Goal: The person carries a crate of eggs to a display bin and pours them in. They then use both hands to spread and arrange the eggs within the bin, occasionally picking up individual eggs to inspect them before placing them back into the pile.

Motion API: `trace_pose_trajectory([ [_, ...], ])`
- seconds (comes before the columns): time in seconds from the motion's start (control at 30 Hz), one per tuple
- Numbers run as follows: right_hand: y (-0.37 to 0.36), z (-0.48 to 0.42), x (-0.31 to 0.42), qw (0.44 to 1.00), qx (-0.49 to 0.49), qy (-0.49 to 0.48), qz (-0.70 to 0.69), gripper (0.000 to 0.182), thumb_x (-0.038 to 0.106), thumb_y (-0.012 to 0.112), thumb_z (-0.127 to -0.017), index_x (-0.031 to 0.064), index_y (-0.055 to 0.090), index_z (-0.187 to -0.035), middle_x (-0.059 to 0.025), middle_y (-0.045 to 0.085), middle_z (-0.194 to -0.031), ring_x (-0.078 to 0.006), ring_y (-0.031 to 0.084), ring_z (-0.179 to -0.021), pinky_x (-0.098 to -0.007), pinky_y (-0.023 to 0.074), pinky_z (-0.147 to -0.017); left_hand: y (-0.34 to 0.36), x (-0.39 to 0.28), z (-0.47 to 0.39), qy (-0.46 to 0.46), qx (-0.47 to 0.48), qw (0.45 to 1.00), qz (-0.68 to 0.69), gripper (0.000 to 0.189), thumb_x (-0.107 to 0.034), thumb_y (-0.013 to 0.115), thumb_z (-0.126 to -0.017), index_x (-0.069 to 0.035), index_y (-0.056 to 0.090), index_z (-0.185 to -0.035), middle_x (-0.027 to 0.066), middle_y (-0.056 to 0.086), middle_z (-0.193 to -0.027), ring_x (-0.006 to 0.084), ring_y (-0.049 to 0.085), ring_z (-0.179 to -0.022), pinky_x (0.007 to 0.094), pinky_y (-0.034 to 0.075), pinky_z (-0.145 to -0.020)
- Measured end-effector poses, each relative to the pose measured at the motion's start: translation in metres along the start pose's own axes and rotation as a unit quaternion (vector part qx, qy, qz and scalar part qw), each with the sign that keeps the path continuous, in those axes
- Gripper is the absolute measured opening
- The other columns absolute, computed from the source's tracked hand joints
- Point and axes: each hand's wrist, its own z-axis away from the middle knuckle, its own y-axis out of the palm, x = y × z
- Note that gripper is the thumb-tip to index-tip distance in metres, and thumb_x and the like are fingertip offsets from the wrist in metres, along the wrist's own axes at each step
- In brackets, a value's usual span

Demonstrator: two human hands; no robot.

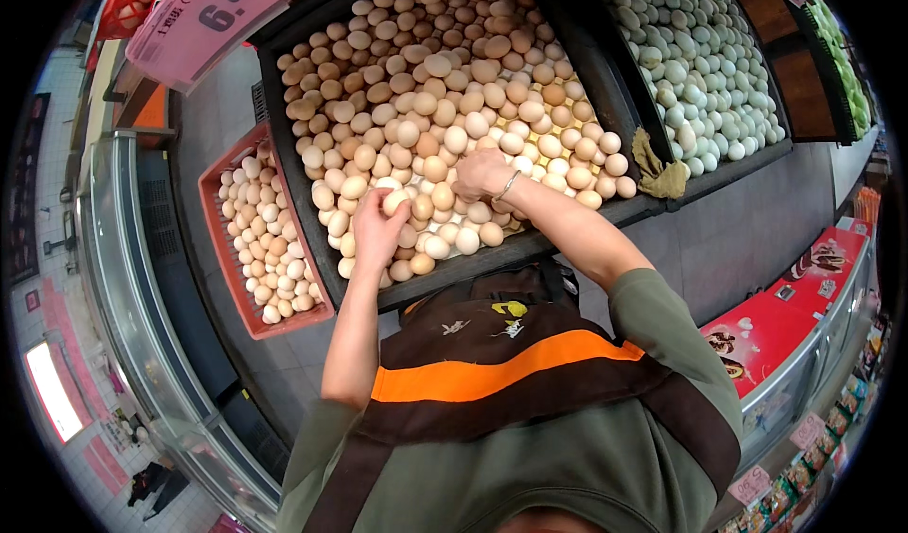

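A black-edged display bin (454, 272) before me is heaped with brown and cream eggs (425, 104). At the near left of the heap, my left hand (374, 226) has its thumb and fingers around a pale egg (394, 202). My right hand (482, 173), with a bangle (506, 185) on the wrist, reaches down among the eggs near the middle. Its fingertips are hidden, so whether they grip an egg cannot be told. Pale egg trays (550, 145) show between eggs at the right side of the bin.
A red plastic crate (266, 332) of eggs stands left of the bin. To the right is a bin of pale green eggs (699, 72), with a brown cloth (656, 168) on the divider. A pink price sign (209, 22) overhangs the far left. Glass-topped freezers (135, 249) line the left.
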Motion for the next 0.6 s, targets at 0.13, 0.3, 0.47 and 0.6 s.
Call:
trace_pose_trajectory([
  [0.13,0.012,0.002,-0.007,0.998,-0.053,-0.002,0.021,0.047,0.051,0.059,-0.089,0.0080,0.076,-0.101,-0.0111,0.073,-0.104,-0.0266,0.068,-0.103,-0.0393,0.0524,-0.085,0.010,-0.011,-0.026,0.125,0.030,0.974,-0.188,0.038,-0.023,0.075,-0.078,-0.003,0.065,-0.108,0.0240,0.062,-0.107,0.0378,0.065,-0.091,0.0434,0.054,-0.081],
  [0.3,0.021,0.005,-0.015,0.996,-0.089,-0.021,0.007,0.057,0.058,0.057,-0.089,0.0045,0.075,-0.097,-0.0188,0.072,-0.099,-0.0339,0.068,-0.099,-0.0424,0.0527,-0.085,0.023,-0.015,-0.048,0.159,0.099,0.940,-0.286,0.037,-0.021,0.074,-0.077,-0.004,0.065,-0.109,0.0228,0.061,-0.105,0.0381,0.066,-0.090,0.0440,0.056,-0.079],
  [0.47,0.018,0.009,-0.017,0.992,-0.123,-0.019,-0.004,0.047,0.051,0.061,-0.089,0.0073,0.074,-0.097,-0.0135,0.072,-0.095,-0.0285,0.068,-0.095,-0.0418,0.0535,-0.080,0.030,-0.010,-0.055,0.143,0.142,0.917,-0.344,0.036,-0.022,0.072,-0.079,-0.005,0.065,-0.111,0.0216,0.062,-0.106,0.0369,0.065,-0.093,0.0445,0.055,-0.080],
  [0.6,0.018,0.003,-0.009,0.959,-0.259,-0.080,-0.077,0.038,0.044,0.063,-0.089,0.0074,0.070,-0.097,-0.0160,0.068,-0.092,-0.0325,0.067,-0.086,-0.0439,0.0539,-0.075,0.034,-0.004,-0.052,0.169,0.141,0.895,-0.388,0.043,-0.023,0.072,-0.081,-0.008,0.062,-0.119,0.0198,0.062,-0.111,0.0359,0.063,-0.098,0.0441,0.053,-0.083],
])
